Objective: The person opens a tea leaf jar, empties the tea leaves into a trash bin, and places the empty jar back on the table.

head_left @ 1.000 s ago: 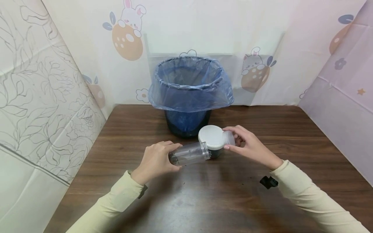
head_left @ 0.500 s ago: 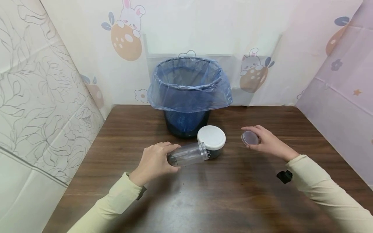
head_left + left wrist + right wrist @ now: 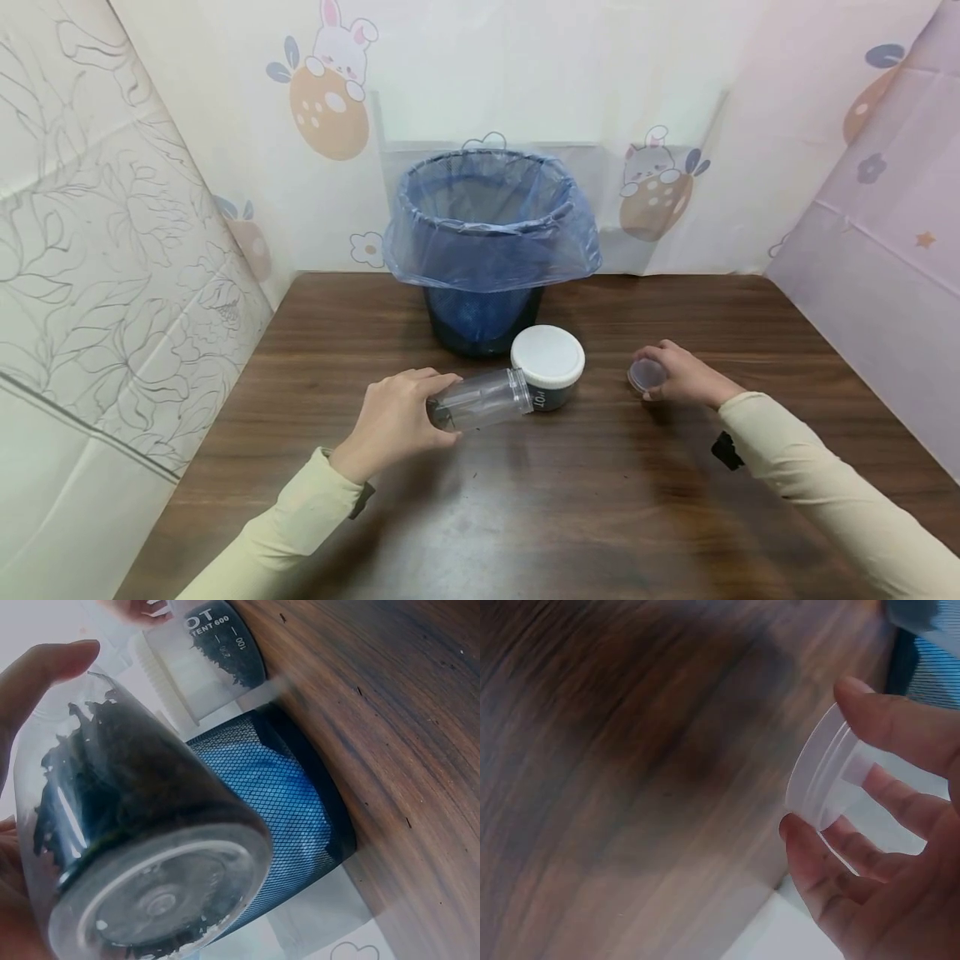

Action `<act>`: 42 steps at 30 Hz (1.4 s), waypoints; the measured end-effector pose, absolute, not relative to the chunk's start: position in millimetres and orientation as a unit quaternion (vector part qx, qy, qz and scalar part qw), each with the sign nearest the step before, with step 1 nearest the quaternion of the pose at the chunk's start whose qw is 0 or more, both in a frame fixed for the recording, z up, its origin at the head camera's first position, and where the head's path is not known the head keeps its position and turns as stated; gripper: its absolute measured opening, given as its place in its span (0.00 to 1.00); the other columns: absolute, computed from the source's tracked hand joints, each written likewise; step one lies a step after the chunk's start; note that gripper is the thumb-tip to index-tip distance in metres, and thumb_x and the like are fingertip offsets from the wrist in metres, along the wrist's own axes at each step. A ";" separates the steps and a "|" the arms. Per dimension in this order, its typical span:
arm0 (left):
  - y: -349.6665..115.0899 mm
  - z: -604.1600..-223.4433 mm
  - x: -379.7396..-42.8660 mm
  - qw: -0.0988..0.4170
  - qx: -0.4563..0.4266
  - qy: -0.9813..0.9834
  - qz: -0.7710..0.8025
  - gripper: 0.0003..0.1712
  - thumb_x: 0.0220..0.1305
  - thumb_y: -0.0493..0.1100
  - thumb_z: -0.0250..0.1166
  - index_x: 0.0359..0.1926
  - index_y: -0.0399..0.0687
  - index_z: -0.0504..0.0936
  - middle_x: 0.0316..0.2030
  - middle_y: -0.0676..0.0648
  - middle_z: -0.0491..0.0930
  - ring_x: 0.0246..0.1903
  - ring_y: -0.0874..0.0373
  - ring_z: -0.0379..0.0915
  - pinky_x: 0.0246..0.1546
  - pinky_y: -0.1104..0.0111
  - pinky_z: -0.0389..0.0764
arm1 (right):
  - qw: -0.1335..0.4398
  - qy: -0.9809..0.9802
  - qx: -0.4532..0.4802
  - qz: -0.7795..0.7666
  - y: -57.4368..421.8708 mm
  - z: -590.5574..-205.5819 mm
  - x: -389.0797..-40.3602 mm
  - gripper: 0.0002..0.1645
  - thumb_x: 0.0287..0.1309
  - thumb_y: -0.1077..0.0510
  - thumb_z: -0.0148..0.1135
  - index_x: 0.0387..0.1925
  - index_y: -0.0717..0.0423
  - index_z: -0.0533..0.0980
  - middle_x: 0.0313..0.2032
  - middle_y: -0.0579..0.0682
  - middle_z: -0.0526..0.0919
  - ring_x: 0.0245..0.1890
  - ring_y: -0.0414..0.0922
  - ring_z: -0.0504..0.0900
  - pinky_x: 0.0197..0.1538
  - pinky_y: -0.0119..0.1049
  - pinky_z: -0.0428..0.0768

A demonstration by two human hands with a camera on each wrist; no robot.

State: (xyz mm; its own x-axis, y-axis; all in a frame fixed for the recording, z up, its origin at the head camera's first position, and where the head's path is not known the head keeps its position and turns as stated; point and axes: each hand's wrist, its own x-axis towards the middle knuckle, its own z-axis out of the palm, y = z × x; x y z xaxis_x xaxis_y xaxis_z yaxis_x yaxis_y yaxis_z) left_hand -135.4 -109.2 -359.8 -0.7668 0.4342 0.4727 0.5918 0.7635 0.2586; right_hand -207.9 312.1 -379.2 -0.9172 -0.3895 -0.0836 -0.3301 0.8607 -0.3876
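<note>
My left hand (image 3: pixel 392 423) grips a clear plastic jar (image 3: pixel 486 400) near its base. The jar tilts almost onto its side, its uncapped mouth pointing right. Dark dry flakes (image 3: pixel 112 780), like tea leaves, lie in its bottom end in the left wrist view. Off to the right, my right hand (image 3: pixel 688 377) pinches a small clear round lid (image 3: pixel 825 769) by its edge, close over the table. Just beyond the jar's mouth stands a tub (image 3: pixel 553 395) with a white lid (image 3: pixel 547 354), printed lettering and dark contents.
A black mesh waste bin (image 3: pixel 480 321) with a blue plastic liner (image 3: pixel 487 258) stands at the back of the wooden table (image 3: pixel 360 325). Patterned cloth walls (image 3: pixel 675 50) enclose the back and sides. A few tiny dark specks (image 3: pixel 358 691) lie on the tabletop.
My right hand has carried the clear lid away from the tub to the right, then lowered it towards the table. The left hand and its jar have stayed nearly still.
</note>
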 end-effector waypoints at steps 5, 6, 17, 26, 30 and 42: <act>-110.3 -360.0 -135.6 0.190 -0.273 -0.922 -0.199 0.32 0.30 0.56 0.77 0.45 0.59 0.85 0.32 0.60 0.80 0.28 0.63 0.75 0.20 0.65 0.71 | 0.099 0.963 -0.175 -0.182 315.8 -386.2 -214.6 0.36 0.44 0.58 0.75 0.54 0.70 0.71 0.42 0.68 0.70 0.39 0.59 0.74 0.39 0.54 0.76; -110.6 -360.2 -135.8 0.190 -0.272 -0.922 -0.198 0.32 0.30 0.56 0.77 0.45 0.59 0.85 0.32 0.60 0.80 0.29 0.63 0.75 0.20 0.65 0.71 | 0.104 0.962 -0.173 -0.182 316.6 -387.5 -215.6 0.36 0.45 0.57 0.75 0.54 0.70 0.71 0.42 0.68 0.70 0.39 0.59 0.74 0.38 0.54 0.76; -110.6 -360.3 -139.1 0.208 -0.285 -0.914 -0.200 0.32 0.30 0.56 0.77 0.45 0.58 0.85 0.32 0.60 0.80 0.28 0.63 0.75 0.20 0.66 0.72 | 0.110 0.959 -0.176 -0.193 317.7 -394.0 -216.3 0.38 0.45 0.54 0.75 0.55 0.69 0.71 0.42 0.68 0.71 0.37 0.56 0.75 0.36 0.49 0.76; -113.1 -351.8 -141.1 0.203 -0.276 -0.918 -0.200 0.31 0.31 0.56 0.77 0.44 0.58 0.85 0.29 0.61 0.78 0.27 0.62 0.75 0.19 0.66 0.71 | 0.107 0.962 -0.177 -0.177 318.6 -389.4 -219.0 0.42 0.46 0.52 0.73 0.58 0.69 0.68 0.45 0.69 0.71 0.39 0.57 0.75 0.37 0.49 0.76; -117.9 -341.8 -143.4 0.202 -0.271 -0.920 -0.200 0.31 0.31 0.56 0.77 0.44 0.58 0.85 0.30 0.60 0.79 0.26 0.63 0.74 0.20 0.65 0.72 | 0.085 0.964 -0.186 -0.173 316.3 -373.3 -223.7 0.41 0.50 0.53 0.70 0.60 0.73 0.65 0.48 0.72 0.71 0.45 0.63 0.75 0.42 0.54 0.76; -129.4 -300.1 -152.3 0.187 -0.264 -0.926 -0.195 0.31 0.33 0.57 0.78 0.45 0.58 0.84 0.29 0.59 0.78 0.24 0.63 0.71 0.21 0.64 0.71 | -0.014 0.955 -0.169 -0.245 284.6 -282.4 -242.9 0.33 0.62 0.51 0.61 0.60 0.70 0.67 0.48 0.69 0.75 0.45 0.60 0.75 0.46 0.54 0.72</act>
State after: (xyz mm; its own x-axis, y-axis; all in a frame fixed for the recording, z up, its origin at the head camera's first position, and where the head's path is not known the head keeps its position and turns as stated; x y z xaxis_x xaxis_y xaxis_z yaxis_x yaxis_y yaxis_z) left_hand -152.3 -129.4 -300.1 -0.7900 0.4166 0.4499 0.5628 0.7839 0.2623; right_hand -242.9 284.6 -282.4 -0.9427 -0.3152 0.1092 -0.3288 0.8232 -0.4629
